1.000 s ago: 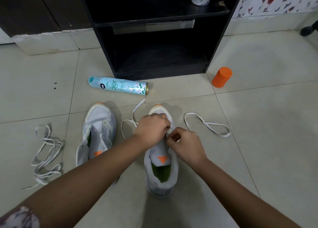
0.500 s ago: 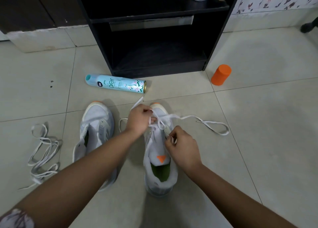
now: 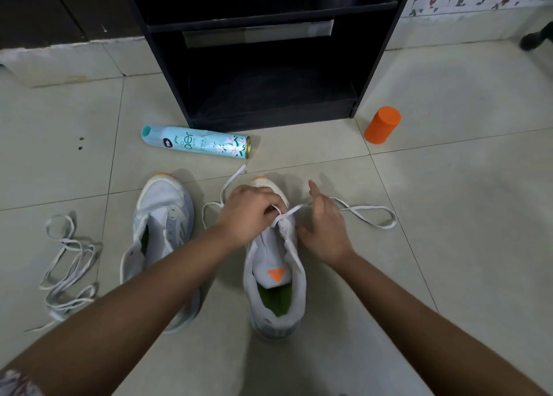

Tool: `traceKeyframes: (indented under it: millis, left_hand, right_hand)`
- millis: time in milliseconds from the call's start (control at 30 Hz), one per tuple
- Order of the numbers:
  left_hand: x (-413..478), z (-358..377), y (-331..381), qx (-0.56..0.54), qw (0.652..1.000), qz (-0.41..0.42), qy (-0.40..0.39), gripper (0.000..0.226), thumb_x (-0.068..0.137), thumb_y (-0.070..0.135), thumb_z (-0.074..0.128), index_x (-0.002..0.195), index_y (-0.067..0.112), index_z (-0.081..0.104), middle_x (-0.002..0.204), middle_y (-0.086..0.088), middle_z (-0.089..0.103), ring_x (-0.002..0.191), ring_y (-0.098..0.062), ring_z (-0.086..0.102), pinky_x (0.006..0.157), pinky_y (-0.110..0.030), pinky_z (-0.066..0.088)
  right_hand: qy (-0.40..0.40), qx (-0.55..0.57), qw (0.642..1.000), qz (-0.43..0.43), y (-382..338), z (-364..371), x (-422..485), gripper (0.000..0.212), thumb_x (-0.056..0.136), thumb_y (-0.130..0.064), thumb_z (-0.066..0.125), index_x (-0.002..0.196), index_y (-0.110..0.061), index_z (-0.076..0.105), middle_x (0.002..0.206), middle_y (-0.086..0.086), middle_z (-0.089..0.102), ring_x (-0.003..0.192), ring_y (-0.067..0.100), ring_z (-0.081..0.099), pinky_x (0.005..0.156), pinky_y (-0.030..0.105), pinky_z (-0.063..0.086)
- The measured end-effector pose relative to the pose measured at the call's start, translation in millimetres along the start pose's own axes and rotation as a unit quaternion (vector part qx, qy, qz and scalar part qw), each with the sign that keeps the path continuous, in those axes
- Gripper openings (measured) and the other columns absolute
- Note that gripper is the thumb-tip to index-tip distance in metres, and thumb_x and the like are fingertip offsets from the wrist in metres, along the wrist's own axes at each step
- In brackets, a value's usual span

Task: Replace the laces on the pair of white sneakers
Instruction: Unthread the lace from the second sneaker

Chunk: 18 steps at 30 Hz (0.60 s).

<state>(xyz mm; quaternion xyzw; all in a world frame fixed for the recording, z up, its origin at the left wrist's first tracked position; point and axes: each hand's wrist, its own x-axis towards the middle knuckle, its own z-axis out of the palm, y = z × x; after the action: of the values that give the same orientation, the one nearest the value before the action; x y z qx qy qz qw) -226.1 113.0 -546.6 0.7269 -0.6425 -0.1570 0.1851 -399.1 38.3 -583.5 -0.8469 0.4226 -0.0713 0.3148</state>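
Observation:
Two white sneakers lie on the tiled floor, toes pointing away from me. The left sneaker (image 3: 161, 234) has no lace. A white lace (image 3: 366, 214) runs through the front eyelets of the right sneaker (image 3: 276, 288), its ends trailing left and right on the floor. My left hand (image 3: 250, 213) sits over the toe end and pinches the lace at the eyelets. My right hand (image 3: 324, 228) is beside the shoe's right edge, fingers spread, with the lace passing under them.
A loose pile of laces (image 3: 64, 264) lies at the far left. A light-blue spray can (image 3: 197, 142) lies on its side beyond the shoes. An orange cap (image 3: 382, 124) stands at the right. A black cabinet (image 3: 257, 54) stands behind.
My right hand has moved up from the tongue to the shoe's right side and spread its fingers. My left hand stays at the front eyelets, and the lace is drawn tighter across them.

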Motion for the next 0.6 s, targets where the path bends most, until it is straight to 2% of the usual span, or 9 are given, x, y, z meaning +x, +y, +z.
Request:
traceKeyframes:
  millis: [67, 133, 233, 333, 367, 400, 467, 533, 600]
  left_hand:
    - [-2, -2, -2, -0.053, 0.998, -0.027, -0.003, 0.017, 0.079, 0.019, 0.063, 0.089, 0.026, 0.076, 0.090, 0.005, 0.073, 0.084, -0.016, 0.067, 0.078, -0.030, 0.050]
    - [-2, -4, -3, -0.088, 0.995, -0.055, -0.005, 0.015, 0.079, 0.017, 0.070, 0.088, 0.028, 0.076, 0.088, 0.005, 0.073, 0.082, -0.013, 0.066, 0.076, -0.029, 0.051]
    - [-2, -5, -9, -0.105, 0.992, -0.067, -0.013, 0.015, 0.079, 0.020, 0.072, 0.089, 0.031, 0.076, 0.087, 0.007, 0.073, 0.082, -0.011, 0.065, 0.079, -0.032, 0.051]
    - [-2, -7, -6, -0.087, 0.995, -0.038, -0.008, 0.017, 0.080, 0.030, 0.066, 0.094, 0.031, 0.076, 0.093, 0.007, 0.071, 0.091, -0.013, 0.065, 0.088, -0.035, 0.048]
    - [-2, -8, -3, -0.048, 0.998, -0.022, -0.017, 0.020, 0.082, 0.034, 0.063, 0.098, 0.034, 0.074, 0.100, 0.009, 0.070, 0.100, -0.013, 0.062, 0.097, -0.037, 0.041]
    - [-3, -9, 0, 0.009, 0.999, -0.010, -0.036, 0.021, 0.087, 0.036, 0.060, 0.104, 0.037, 0.072, 0.107, 0.012, 0.067, 0.109, -0.011, 0.057, 0.108, -0.039, 0.030]
    - [-2, -11, 4, 0.122, 0.990, 0.010, -0.071, 0.023, 0.093, 0.039, 0.052, 0.111, 0.043, 0.066, 0.114, 0.016, 0.061, 0.117, -0.009, 0.048, 0.116, -0.044, 0.007]
    - [-1, -13, 8, 0.195, 0.977, 0.024, -0.080, 0.025, 0.095, 0.040, 0.047, 0.113, 0.043, 0.065, 0.113, 0.015, 0.059, 0.117, -0.010, 0.047, 0.117, -0.045, -0.002]
    - [1, -12, 14, 0.224, 0.971, 0.028, -0.079, 0.025, 0.096, 0.037, 0.045, 0.110, 0.039, 0.066, 0.110, 0.012, 0.060, 0.113, -0.011, 0.051, 0.116, -0.042, -0.003]
  right_hand:
    - [-0.055, -0.080, 0.995, 0.010, 7, -3, 14, 0.050, 0.089, -0.027, 0.055, 0.136, -0.016, 0.045, 0.120, 0.010, 0.061, 0.115, 0.032, 0.052, 0.095, 0.039, 0.040]
    - [-0.055, -0.070, 0.996, -0.002, -1, -18, 13, 0.018, 0.093, -0.027, 0.053, 0.099, -0.013, 0.062, 0.088, 0.007, 0.066, 0.090, 0.031, 0.059, 0.075, 0.036, 0.042]
    - [-0.081, 0.100, 0.989, -0.067, -31, -50, -14, 0.017, 0.092, -0.024, 0.059, 0.081, -0.012, 0.064, 0.071, 0.001, 0.060, 0.067, 0.015, 0.055, 0.063, 0.028, 0.043]
    - [-0.331, 0.177, 0.927, -0.025, -66, -78, -45, 0.040, 0.096, -0.039, 0.051, 0.090, -0.005, 0.072, 0.080, 0.009, 0.070, 0.067, 0.011, 0.064, 0.054, 0.017, 0.047]
    - [-0.365, 0.162, 0.917, 0.006, -69, -80, -50, 0.046, 0.097, -0.043, 0.047, 0.090, -0.005, 0.073, 0.081, 0.010, 0.072, 0.067, 0.014, 0.067, 0.052, 0.018, 0.048]
    - [-0.342, 0.128, 0.931, 0.013, -70, -78, -52, 0.047, 0.097, -0.043, 0.046, 0.086, -0.006, 0.073, 0.078, 0.009, 0.072, 0.066, 0.017, 0.067, 0.052, 0.019, 0.049]
    - [-0.192, 0.023, 0.981, -0.002, -67, -70, -47, 0.042, 0.095, -0.042, 0.051, 0.075, -0.009, 0.067, 0.069, 0.006, 0.067, 0.064, 0.020, 0.062, 0.057, 0.027, 0.048]
    - [-0.106, -0.057, 0.993, 0.003, -68, -58, -42, 0.033, 0.088, -0.049, 0.057, 0.083, -0.017, 0.060, 0.074, 0.001, 0.064, 0.069, 0.019, 0.058, 0.060, 0.028, 0.042]
    - [-0.103, -0.107, 0.989, 0.013, -70, -42, -37, 0.036, 0.089, -0.049, 0.053, 0.099, -0.015, 0.057, 0.088, 0.006, 0.066, 0.079, 0.025, 0.061, 0.063, 0.029, 0.041]
